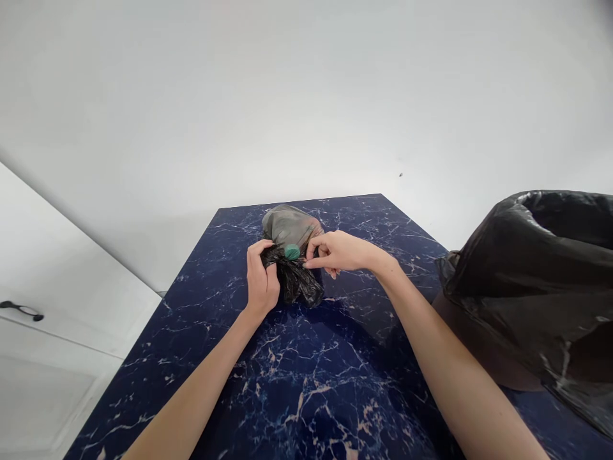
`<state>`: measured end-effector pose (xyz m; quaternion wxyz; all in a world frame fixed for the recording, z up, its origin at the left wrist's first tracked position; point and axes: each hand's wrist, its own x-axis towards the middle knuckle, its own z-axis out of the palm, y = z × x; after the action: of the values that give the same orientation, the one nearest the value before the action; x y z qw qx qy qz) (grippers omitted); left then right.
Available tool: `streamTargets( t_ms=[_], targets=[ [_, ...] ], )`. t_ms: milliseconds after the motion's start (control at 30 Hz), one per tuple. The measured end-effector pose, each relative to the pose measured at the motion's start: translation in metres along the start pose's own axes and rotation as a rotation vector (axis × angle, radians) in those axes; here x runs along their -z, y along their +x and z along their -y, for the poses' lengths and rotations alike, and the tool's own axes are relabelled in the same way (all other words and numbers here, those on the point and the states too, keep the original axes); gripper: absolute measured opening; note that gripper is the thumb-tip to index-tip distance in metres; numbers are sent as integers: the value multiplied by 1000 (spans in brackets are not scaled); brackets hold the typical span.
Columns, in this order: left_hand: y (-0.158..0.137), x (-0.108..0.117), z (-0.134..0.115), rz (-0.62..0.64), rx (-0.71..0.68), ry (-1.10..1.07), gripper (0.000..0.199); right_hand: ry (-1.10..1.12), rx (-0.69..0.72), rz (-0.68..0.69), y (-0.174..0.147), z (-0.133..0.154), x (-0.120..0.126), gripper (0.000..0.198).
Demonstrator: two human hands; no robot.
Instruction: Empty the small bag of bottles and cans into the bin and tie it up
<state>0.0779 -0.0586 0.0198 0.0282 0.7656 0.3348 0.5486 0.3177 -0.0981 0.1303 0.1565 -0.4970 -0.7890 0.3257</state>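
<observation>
A filled black plastic bag (290, 223) rests on the blue marbled tabletop, its thin film stretched over contents I cannot make out. Something green (292, 252) shows at its gathered neck, and the loose crumpled end spreads toward me. My left hand (262, 275) grips the left side of the neck, fingers curled into the plastic. From the right, my right hand (332, 252) pinches the plastic beside the green spot between thumb and forefinger.
At the right stands a large bin (507, 275) lined with a black bag folded over its rim. A white cabinet (52, 332) with a dark handle (22, 311) is at the left. The blue marbled table (306, 383) reaches back to a white wall (306, 96).
</observation>
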Motion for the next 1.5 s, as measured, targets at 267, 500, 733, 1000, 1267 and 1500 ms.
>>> streamTargets(
  t_ms=[267, 500, 733, 1000, 1267, 1500],
  targets=[
    [2, 4, -10, 112, -105, -4, 29, -49, -10, -48, 5, -5, -5, 14],
    [4, 5, -12, 159, -116, 26, 4, -47, -41, -52, -1, -6, 1, 10],
    [6, 9, -8, 245, -167, 64, 11, -43, -66, -77, -10, -8, 12, 14],
    [6, 6, -4, 290, -187, 84, 15, -65, -95, -86, -13, -13, 16, 15],
    [8, 3, -4, 100, -118, 83, 16, -80, -80, -78, -11, -15, 16, 15],
    [14, 3, -12, 43, -72, 18, 17, -79, -40, -97, -11, -10, 14, 21]
  ],
)
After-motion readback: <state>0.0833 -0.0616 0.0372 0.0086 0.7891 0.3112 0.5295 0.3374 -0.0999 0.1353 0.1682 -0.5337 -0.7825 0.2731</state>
